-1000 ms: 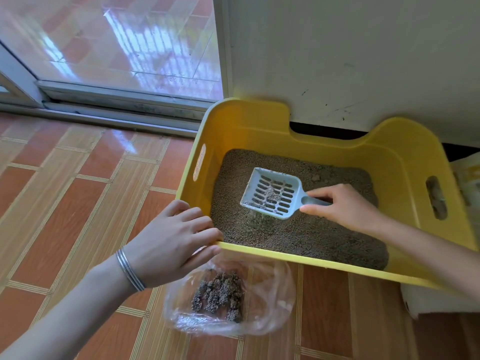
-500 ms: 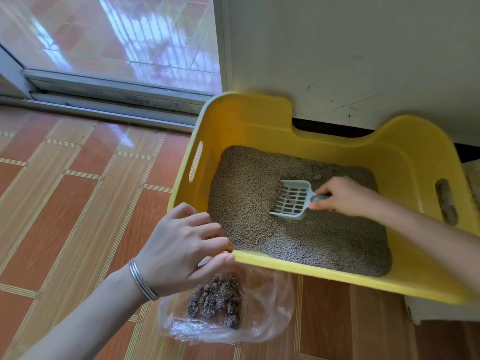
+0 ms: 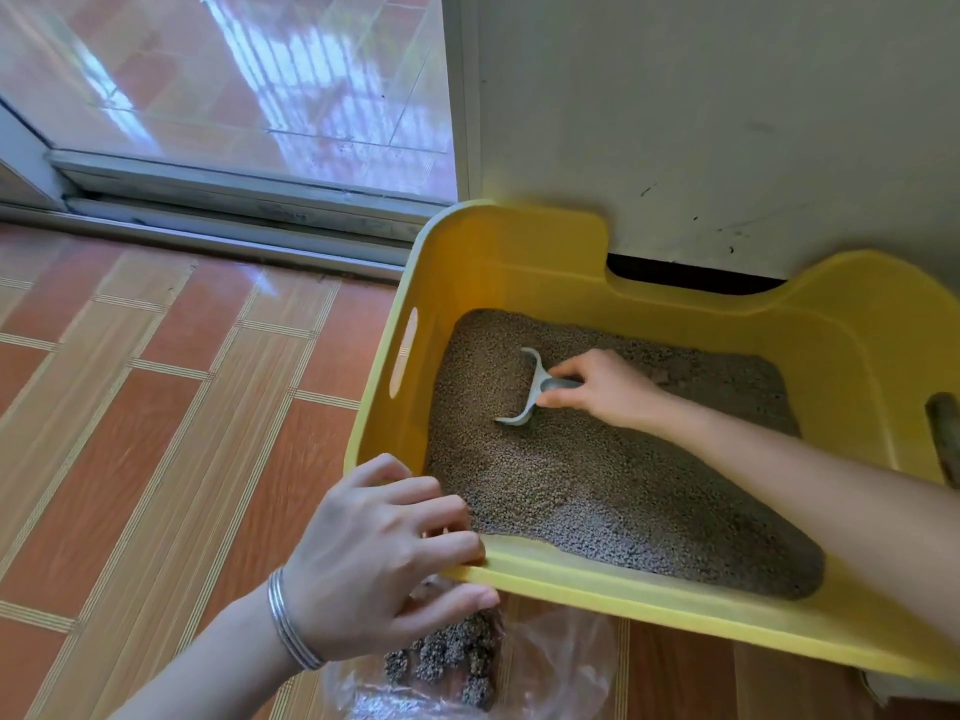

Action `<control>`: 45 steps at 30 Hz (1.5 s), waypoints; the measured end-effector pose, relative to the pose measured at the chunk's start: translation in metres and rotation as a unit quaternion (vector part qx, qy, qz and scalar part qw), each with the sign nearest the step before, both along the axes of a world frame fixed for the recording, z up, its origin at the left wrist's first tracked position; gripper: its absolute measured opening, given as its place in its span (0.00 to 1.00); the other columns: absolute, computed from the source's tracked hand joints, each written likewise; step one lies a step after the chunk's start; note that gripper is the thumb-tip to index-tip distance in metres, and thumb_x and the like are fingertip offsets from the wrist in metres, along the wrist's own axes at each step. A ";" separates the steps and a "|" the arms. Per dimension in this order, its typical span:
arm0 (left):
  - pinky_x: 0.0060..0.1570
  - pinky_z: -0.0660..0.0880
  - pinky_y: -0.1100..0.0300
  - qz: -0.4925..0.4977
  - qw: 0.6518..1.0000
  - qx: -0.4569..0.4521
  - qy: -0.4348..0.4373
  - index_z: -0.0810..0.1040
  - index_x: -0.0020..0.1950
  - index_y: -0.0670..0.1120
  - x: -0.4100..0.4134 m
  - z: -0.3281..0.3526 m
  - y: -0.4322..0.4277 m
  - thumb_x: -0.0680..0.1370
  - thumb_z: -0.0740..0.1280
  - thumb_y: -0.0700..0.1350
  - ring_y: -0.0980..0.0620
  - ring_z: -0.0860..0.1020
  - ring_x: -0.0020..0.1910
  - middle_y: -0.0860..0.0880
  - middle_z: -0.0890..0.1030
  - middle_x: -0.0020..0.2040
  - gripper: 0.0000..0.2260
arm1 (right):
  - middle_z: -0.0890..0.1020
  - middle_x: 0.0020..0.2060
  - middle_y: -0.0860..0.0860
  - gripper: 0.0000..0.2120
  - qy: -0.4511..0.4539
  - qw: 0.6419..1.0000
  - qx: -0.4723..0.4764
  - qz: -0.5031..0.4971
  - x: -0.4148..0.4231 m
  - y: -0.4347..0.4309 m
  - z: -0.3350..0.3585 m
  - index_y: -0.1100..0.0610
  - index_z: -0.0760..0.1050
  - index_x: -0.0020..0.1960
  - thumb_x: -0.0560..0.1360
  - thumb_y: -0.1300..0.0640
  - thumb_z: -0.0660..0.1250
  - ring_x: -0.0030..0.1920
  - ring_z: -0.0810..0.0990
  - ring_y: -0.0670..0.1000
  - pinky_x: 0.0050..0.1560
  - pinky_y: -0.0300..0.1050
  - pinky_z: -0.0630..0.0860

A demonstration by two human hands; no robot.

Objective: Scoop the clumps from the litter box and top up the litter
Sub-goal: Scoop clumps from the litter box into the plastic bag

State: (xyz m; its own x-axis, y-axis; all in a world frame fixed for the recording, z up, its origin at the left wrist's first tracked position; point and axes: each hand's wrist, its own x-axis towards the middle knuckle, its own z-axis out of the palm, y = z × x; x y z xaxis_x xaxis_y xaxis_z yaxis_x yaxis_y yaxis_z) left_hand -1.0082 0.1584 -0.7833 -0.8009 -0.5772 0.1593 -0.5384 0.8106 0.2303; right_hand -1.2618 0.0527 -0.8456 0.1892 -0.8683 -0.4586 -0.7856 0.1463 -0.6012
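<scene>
A yellow litter box (image 3: pixel 519 262) stands on the tiled floor against the wall, holding grey-brown litter (image 3: pixel 597 491). My right hand (image 3: pixel 608 389) grips the handle of a pale grey slotted scoop (image 3: pixel 530 392); the scoop's head is dug into the litter at the box's left side, mostly buried. My left hand (image 3: pixel 384 553) holds the box's near left rim, fingers over the edge and thumb under it. A clear plastic bag (image 3: pixel 550 662) lies on the floor in front of the box with dark clumps (image 3: pixel 447 657) inside, partly hidden by my left hand.
A glass sliding door with a metal track (image 3: pixel 228 220) runs along the back left. A pale wall (image 3: pixel 727 122) rises behind the box. Brown and red floor tiles (image 3: pixel 156 407) stretch to the left. A white object (image 3: pixel 878 691) shows under the box's right corner.
The scoop was lifted above the litter with litter sifting through; now it has dropped and pushed into the litter toward the left. My left hand has closed onto the rim.
</scene>
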 end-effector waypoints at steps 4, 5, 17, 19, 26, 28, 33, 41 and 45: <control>0.40 0.66 0.59 0.009 1.000 -0.007 0.001 0.79 0.41 0.55 0.000 -0.001 0.000 0.77 0.57 0.63 0.55 0.71 0.33 0.57 0.75 0.35 0.17 | 0.83 0.51 0.49 0.19 -0.035 0.999 -0.016 -0.010 -0.008 0.013 -0.005 0.51 0.77 0.59 0.71 0.46 0.70 0.44 0.81 0.52 0.44 0.48 0.74; 0.40 0.67 0.59 0.010 1.000 -0.009 0.001 0.79 0.41 0.55 -0.001 0.000 0.000 0.77 0.57 0.63 0.55 0.71 0.33 0.57 0.75 0.35 0.17 | 0.83 0.51 0.49 0.18 -0.049 0.998 -0.021 -0.013 -0.010 0.017 -0.005 0.51 0.77 0.59 0.71 0.47 0.70 0.43 0.81 0.53 0.42 0.47 0.73; 0.39 0.70 0.58 0.016 1.000 -0.014 -0.007 0.79 0.41 0.56 -0.002 0.004 0.000 0.78 0.54 0.63 0.57 0.74 0.34 0.58 0.77 0.36 0.19 | 0.83 0.51 0.44 0.18 -0.067 0.994 -0.086 -0.017 -0.043 0.047 0.029 0.49 0.77 0.59 0.70 0.47 0.70 0.43 0.80 0.40 0.44 0.40 0.76; 0.39 0.70 0.59 0.018 1.000 -0.015 -0.009 0.80 0.41 0.56 -0.002 0.005 0.000 0.78 0.53 0.63 0.57 0.74 0.34 0.58 0.77 0.35 0.19 | 0.83 0.49 0.44 0.17 -0.070 0.993 -0.095 -0.025 -0.046 0.050 0.037 0.46 0.78 0.58 0.70 0.47 0.70 0.45 0.82 0.48 0.48 0.49 0.77; 0.41 0.66 0.59 0.033 0.999 -0.022 -0.020 0.79 0.41 0.56 -0.003 0.006 0.001 0.79 0.51 0.64 0.56 0.74 0.34 0.58 0.76 0.35 0.22 | 0.78 0.50 0.35 0.20 -0.089 0.988 -0.126 -0.031 -0.053 0.054 0.058 0.48 0.78 0.58 0.68 0.43 0.69 0.46 0.75 0.27 0.44 0.31 0.68; 0.41 0.67 0.58 0.036 0.999 -0.019 -0.022 0.79 0.41 0.56 -0.003 0.007 0.002 0.79 0.50 0.64 0.57 0.74 0.34 0.58 0.77 0.35 0.22 | 0.77 0.50 0.34 0.23 -0.092 0.986 -0.133 -0.033 -0.053 0.054 0.065 0.48 0.78 0.58 0.66 0.40 0.67 0.46 0.74 0.26 0.44 0.30 0.68; 0.39 0.70 0.58 0.037 0.999 -0.020 -0.022 0.80 0.41 0.56 -0.003 0.009 0.003 0.79 0.49 0.64 0.57 0.74 0.34 0.58 0.77 0.35 0.23 | 0.78 0.48 0.35 0.25 -0.071 0.986 -0.146 -0.022 -0.056 0.055 0.073 0.48 0.78 0.58 0.65 0.38 0.66 0.44 0.76 0.28 0.41 0.26 0.71; 0.42 0.70 0.57 -0.003 0.998 -0.019 -0.052 0.77 0.42 0.56 -0.007 0.016 0.001 0.80 0.47 0.63 0.56 0.74 0.35 0.57 0.76 0.35 0.23 | 0.78 0.28 0.46 0.14 0.088 0.994 -0.027 -0.060 -0.096 0.071 0.042 0.55 0.78 0.56 0.72 0.51 0.69 0.24 0.71 0.46 0.26 0.37 0.65; 0.39 0.71 0.57 -0.026 0.998 -0.019 -0.059 0.77 0.41 0.54 -0.019 0.016 0.001 0.80 0.46 0.62 0.55 0.73 0.35 0.57 0.75 0.35 0.23 | 0.77 0.26 0.48 0.13 0.147 0.985 0.017 -0.088 -0.112 0.072 0.032 0.56 0.79 0.54 0.72 0.52 0.69 0.24 0.69 0.46 0.25 0.38 0.63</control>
